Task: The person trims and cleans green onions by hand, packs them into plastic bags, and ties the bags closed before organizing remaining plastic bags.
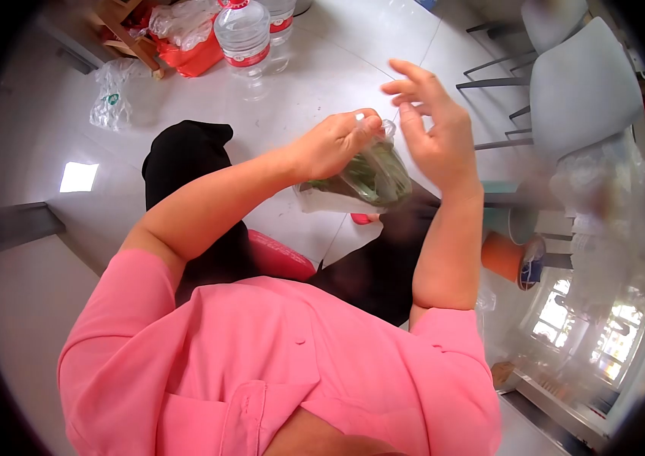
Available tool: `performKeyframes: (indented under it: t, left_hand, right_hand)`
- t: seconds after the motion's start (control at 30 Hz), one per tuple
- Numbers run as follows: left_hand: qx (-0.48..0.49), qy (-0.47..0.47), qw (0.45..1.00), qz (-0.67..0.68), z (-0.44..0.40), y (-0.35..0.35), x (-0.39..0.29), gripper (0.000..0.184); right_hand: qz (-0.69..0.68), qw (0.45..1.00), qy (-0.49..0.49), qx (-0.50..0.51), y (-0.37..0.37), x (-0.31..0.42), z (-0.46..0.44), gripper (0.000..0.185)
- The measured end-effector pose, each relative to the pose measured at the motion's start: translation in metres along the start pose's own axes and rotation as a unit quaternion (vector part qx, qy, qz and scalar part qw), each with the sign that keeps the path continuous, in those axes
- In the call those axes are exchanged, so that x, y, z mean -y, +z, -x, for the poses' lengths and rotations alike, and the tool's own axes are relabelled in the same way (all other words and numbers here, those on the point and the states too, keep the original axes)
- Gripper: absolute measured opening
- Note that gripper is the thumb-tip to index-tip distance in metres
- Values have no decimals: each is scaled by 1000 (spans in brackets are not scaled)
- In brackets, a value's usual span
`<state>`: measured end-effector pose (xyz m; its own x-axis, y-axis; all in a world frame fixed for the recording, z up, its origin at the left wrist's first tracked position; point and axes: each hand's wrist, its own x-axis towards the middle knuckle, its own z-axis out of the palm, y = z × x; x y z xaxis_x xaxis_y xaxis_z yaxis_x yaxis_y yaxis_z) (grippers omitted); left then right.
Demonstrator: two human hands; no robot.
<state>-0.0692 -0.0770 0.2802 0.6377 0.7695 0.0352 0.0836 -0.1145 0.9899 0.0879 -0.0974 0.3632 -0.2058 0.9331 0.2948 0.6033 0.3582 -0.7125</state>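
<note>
My left hand [340,144] is closed, with thumb and fingers pinching the gathered top of a clear plastic bag [374,180]. Long green leaves or stalks show through the plastic; their exact kind I cannot make out. The bag hangs above the floor, over my lap. Just to its right, my right hand [438,129] is raised with fingers apart and curved, and I see nothing in it. The right thumb comes close to the bag's knotted or bunched top, but appears apart from it.
Large clear water jugs [242,38] stand on the tiled floor ahead, beside a red plastic bag [191,55]. A crumpled clear bag [112,95] lies at left. Grey chairs [584,83] stand at right. An orange container [502,254] is near my right elbow.
</note>
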Motion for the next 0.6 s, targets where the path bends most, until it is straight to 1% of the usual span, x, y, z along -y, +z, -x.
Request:
performKeyframes:
  t: [0.03, 0.07, 0.13, 0.17, 0.2, 0.27, 0.3, 0.33, 0.37, 0.4, 0.47, 0.5, 0.57, 0.6]
  left_hand:
    - [-5, 33, 999, 14, 0, 3, 6, 47]
    - [-2, 33, 999, 15, 1, 5, 9, 47]
    - [-24, 21, 998, 49, 3, 8, 12, 49]
    - [-22, 19, 998, 49, 2, 6, 14, 49]
    - [-17, 15, 999, 37, -1, 4, 15, 49]
    - [-12, 9, 1000, 26, -2, 1, 16, 50]
    - [-21, -1, 1000, 22, -1, -1, 14, 49]
    - [-31, -10, 999, 18, -1, -3, 13, 48]
    - [-31, 18, 999, -39, -3, -7, 21, 51]
    - [-31, 17, 999, -39, -3, -14, 18, 51]
    - [102, -126, 985, -55, -3, -26, 9, 53]
    - [102, -126, 985, -54, -5, -30, 7, 53]
    - [167, -249, 953, 39, -8, -37, 5, 50]
    - [163, -250, 954, 41, -9, -40, 0, 50]
  right_hand:
    - [-6, 1000, 11, 7, -4, -10, 0, 38]
    - [-5, 1000, 13, 5, -4, -22, 3, 38]
    - [5, 994, 1, 106, 1, -33, 7, 30]
    - [-42, 989, 58, 126, 2, -36, 10, 21]
    - [-44, 989, 61, 126, 2, -36, 12, 21]
    - [-16, 987, 121, 103, 4, -36, 14, 16]
    - [-17, 987, 123, 103, 6, -33, 16, 16]
    - [-57, 986, 133, 79, 8, -29, 18, 15]
    - [-96, 984, 143, 55, 9, -27, 19, 15]
    - [-96, 983, 143, 56, 11, -27, 20, 15]
    - [-124, 979, 154, 43, 12, -28, 24, 14]
    - [-124, 979, 155, 44, 13, -27, 26, 14]
    - [-150, 969, 186, 65, 13, -25, 30, 13]
    - [-150, 969, 185, 69, 15, -24, 32, 13]
